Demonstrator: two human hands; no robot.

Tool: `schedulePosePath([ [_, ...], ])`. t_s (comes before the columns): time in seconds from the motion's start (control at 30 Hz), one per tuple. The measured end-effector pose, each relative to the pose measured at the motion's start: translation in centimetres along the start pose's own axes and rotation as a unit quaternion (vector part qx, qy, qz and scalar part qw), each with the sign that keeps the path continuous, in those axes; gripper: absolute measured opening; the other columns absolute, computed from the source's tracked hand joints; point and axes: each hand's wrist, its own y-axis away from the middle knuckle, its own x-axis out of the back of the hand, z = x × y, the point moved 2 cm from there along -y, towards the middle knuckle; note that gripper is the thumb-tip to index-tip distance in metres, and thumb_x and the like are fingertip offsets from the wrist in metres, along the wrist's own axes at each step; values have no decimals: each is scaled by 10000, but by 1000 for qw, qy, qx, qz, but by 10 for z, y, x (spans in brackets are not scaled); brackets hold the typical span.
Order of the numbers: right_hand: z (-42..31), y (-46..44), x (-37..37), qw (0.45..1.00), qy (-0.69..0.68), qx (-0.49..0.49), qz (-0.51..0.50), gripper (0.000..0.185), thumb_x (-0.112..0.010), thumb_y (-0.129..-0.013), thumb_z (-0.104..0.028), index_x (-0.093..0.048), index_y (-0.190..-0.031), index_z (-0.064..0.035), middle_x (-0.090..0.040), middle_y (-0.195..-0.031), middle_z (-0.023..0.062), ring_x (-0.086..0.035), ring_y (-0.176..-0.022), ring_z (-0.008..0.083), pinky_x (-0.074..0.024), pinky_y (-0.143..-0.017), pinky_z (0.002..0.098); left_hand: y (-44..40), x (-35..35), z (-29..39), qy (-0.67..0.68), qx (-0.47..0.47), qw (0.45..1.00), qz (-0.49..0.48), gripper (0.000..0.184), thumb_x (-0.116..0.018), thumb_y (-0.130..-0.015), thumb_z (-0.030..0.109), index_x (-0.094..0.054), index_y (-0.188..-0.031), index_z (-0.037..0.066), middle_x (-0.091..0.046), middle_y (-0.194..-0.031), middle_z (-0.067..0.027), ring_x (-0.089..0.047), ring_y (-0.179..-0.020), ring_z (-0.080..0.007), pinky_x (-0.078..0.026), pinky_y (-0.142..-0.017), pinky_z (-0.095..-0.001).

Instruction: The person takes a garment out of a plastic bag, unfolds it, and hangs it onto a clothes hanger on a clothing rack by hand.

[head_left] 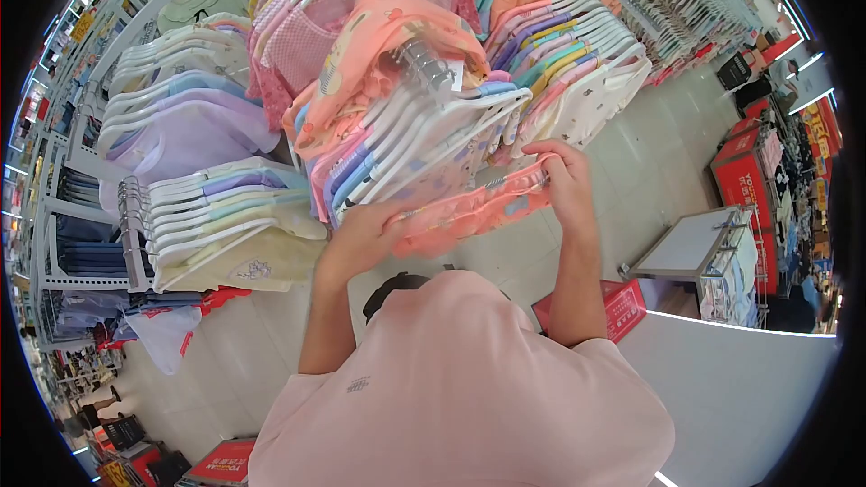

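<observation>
An orange-pink patterned garment (483,215) is stretched between my two hands, in front of the hanging clothes. My left hand (368,236) grips its left end, with the fingers closed on the cloth. Its right end, at the waistband, is pinched in my right hand (564,182). Just beyond, several white hangers (397,140) with pastel clothes hang in a row. Another orange garment (397,22) lies bunched over the top of that row, and a white tag (457,75) shows beside the metal hooks.
Racks of pastel clothes on hangers (194,131) stand at the left and at the upper right (564,45). A metal-framed table (686,243) and red boxes (744,189) are at the right. A red box (618,307) sits near my right elbow.
</observation>
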Motion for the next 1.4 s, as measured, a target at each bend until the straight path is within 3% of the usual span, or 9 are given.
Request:
schedulePosePath([
  [0.07,4,2,-8,1000,-16,-11,-23,333,-432,-869,-14,-724,-1019,42,-656,-827,18,-578,-750,79,-470,-698,241,-5,-15,16,-68,-88,992,56,516,-660,-866,172,-591,-1348,2,-676,-1060,-160,-673,-979,-287,-517,-818,-355],
  [0.2,-22,17,-33,995,-48,-59,-69,310,-439,-881,-49,-716,-992,34,-674,-814,40,-603,-734,100,-486,-650,269,-30,-70,31,-58,-273,942,185,369,-701,-835,232,-663,-1128,11,-683,-922,-207,-631,-837,-388,-495,-810,-440],
  [0.37,-21,11,-20,998,-37,8,-54,299,-458,-880,-46,-714,-1007,41,-671,-808,34,-601,-736,94,-479,-671,254,-51,-105,5,47,-127,988,75,260,-675,-862,211,-627,-991,-10,-664,-934,-250,-609,-838,-451,-473,-749,-491],
  [0.7,19,6,3,997,71,-31,-17,278,-650,-879,-87,-694,-1124,37,-659,-841,21,-574,-755,85,-481,-717,245,-33,-56,33,47,-84,995,-17,301,-650,-895,270,-670,-1005,-9,-647,-834,-247,-581,-674,-384,-482,-649,-409],
  [0.8,12,13,-6,978,179,100,48,304,-689,-893,-136,-691,-1157,14,-684,-850,47,-592,-756,112,-495,-728,274,-34,-48,38,4,-111,994,0,307,-649,-904,288,-657,-963,-14,-635,-808,-239,-560,-648,-365,-467,-635,-411],
  [0.9,3,24,-14,975,193,100,48,324,-703,-903,-167,-687,-1183,-6,-716,-904,74,-635,-806,151,-512,-770,307,-32,-50,44,53,-85,995,-1,303,-622,-932,281,-634,-941,-21,-616,-770,-221,-555,-646,-347,-452,-636,-418],
  [1.0,-6,38,-23,990,119,-21,-74,359,-705,-907,-192,-672,-1207,2,-733,-972,89,-660,-872,170,-515,-804,324,-35,-62,33,63,-91,994,18,274,-581,-967,248,-604,-943,-25,-593,-734,-191,-562,-686,-332,-440,-671,-432],
  [1.1,-4,48,-40,981,68,-5,-179,369,-702,-914,-201,-662,-1216,8,-739,-1026,106,-671,-910,180,-517,-811,327,-36,-68,34,90,-105,990,18,213,-593,-942,201,-593,-929,-11,-594,-788,-188,-565,-729,-356,-443,-698,-439],
  [1.4,1,55,-46,965,136,89,-205,420,-784,-811,-196,-674,-1167,-2,-722,-993,123,-662,-873,232,-514,-817,355,-25,-66,45,-30,-215,976,-7,159,-698,-868,138,-613,-957,37,-643,-880,-171,-615,-900,-361,-490,-770,-431],
])
